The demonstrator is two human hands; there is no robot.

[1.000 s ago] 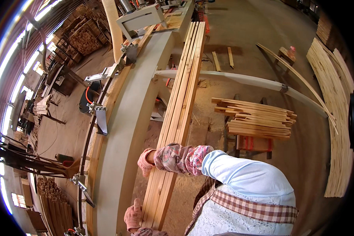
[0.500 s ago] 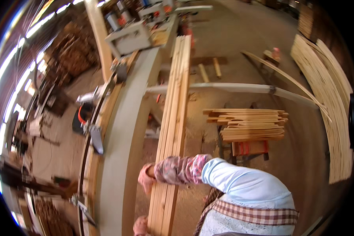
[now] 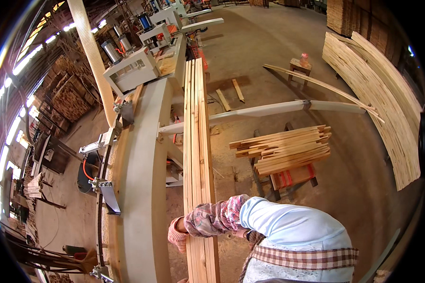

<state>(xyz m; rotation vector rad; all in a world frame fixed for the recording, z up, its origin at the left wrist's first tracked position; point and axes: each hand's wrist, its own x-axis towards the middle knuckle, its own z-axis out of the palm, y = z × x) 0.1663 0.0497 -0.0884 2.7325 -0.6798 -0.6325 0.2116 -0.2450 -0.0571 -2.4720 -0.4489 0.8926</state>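
A bundle of long, pale wooden strips (image 3: 197, 155) runs lengthwise beside the grey machine bed (image 3: 141, 188). My right hand (image 3: 177, 234), in a pinkish knit glove, reaches across the strips and is closed round their left edge. Its patterned sleeve covers part of the wood. Only a sliver of my left hand (image 3: 182, 280) shows at the bottom edge, by the left side of the strips; its fingers are hidden.
Shorter wooden strips (image 3: 288, 148) are stacked on a low stand to the right. A pale rail (image 3: 269, 111) crosses beyond the strips. Metal clamps (image 3: 109, 197) line the machine's left side. A large stack of boards (image 3: 368, 94) stands at far right.
The view has shifted, so the strips appear more upright and the machine further left. My right hand stays on the strips; less of my left hand shows at the bottom.
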